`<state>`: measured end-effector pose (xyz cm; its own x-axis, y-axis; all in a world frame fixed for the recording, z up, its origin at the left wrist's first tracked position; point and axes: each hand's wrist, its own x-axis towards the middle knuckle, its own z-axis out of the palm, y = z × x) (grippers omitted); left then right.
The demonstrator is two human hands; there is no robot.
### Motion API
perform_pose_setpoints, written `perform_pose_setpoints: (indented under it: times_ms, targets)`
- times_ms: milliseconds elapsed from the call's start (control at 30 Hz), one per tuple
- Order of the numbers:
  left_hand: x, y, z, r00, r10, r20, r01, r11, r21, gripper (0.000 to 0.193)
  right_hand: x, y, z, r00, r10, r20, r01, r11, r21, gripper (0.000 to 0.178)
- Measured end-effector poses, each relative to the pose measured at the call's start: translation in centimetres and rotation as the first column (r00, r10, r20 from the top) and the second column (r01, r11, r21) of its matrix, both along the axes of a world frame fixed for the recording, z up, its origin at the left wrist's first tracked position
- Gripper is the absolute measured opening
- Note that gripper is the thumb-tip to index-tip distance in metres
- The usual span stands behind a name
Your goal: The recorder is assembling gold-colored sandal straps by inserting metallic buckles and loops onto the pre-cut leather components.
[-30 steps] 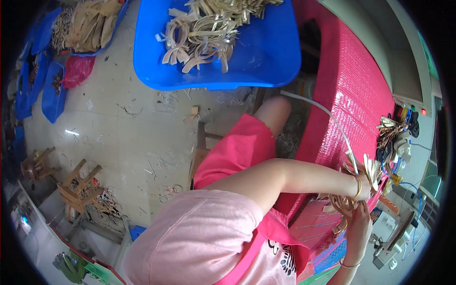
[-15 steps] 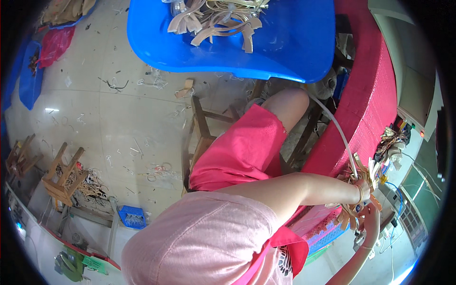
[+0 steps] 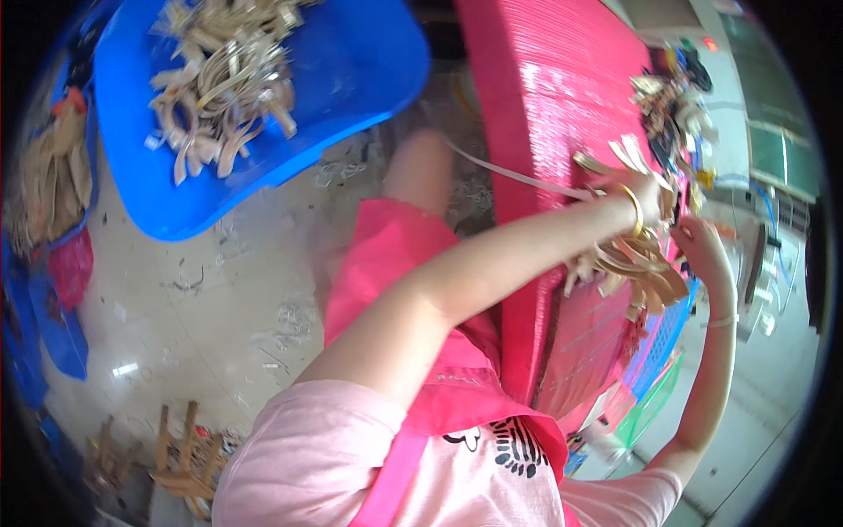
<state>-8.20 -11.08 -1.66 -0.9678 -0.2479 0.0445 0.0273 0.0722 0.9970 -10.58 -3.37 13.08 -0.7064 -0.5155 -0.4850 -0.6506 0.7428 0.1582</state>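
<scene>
My left hand (image 3: 648,197), with a gold bangle at its wrist, is closed around beige and gold straps (image 3: 645,268) at the pink-covered table. Several of these straps fan out above and below that hand. One long pale strip (image 3: 518,180) runs from near the left hand down past the table's edge. Close on its right, my right hand (image 3: 701,242) has its fingers bent and pressed together beside the bundle. What sits between the right fingertips is too small to make out.
A large blue tub (image 3: 351,97) with a heap of similar straps (image 3: 228,79) stands at the upper left. The pink-covered table (image 3: 562,97) carries a dark and beige pile (image 3: 676,105) farther back. Wooden stools (image 3: 180,457) and scraps lie on the tiled floor (image 3: 176,307).
The view has swung, so the tub now shows farther left and the table and hands higher up. Both hands stay close together at the straps; the right hand now sits slightly apart from the left.
</scene>
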Motion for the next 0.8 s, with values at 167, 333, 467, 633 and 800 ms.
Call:
perform_pose_setpoints:
  times_ms: [167, 333, 467, 633, 800]
  targets:
    - [1.1, -3.7, 1.3, 0.970, -0.216, -0.108, 0.231, 0.961, 0.154, 0.015, 0.3, 0.1, -0.5, 0.894, 0.289, -0.341, -0.267, 0.957, 0.113, 0.019]
    - [1.6, -2.5, 3.6, 0.906, -0.415, 0.081, 0.347, 0.838, 0.421, 0.012, -1.1, 0.8, 0.6, 0.390, 0.753, -0.530, -0.871, 0.489, 0.053, 0.014]
    - [2.4, -0.8, 3.9, 0.919, -0.394, 0.020, 0.340, 0.817, 0.466, 0.014, -3.1, 1.8, -0.7, 0.915, 0.376, -0.146, -0.403, 0.859, -0.317, 0.009]
    - [3.1, -0.3, 2.3, 0.935, -0.342, 0.092, 0.225, 0.775, 0.590, 0.023, -0.4, 3.4, -2.4, 0.740, 0.351, -0.574, -0.656, 0.566, -0.499, 0.013]
    - [3.7, 0.3, 2.9, 0.926, -0.346, 0.148, 0.188, 0.766, 0.615, 0.027, 2.5, 10.5, -7.7, 0.891, 0.367, -0.267, -0.453, 0.753, -0.477, 0.028]
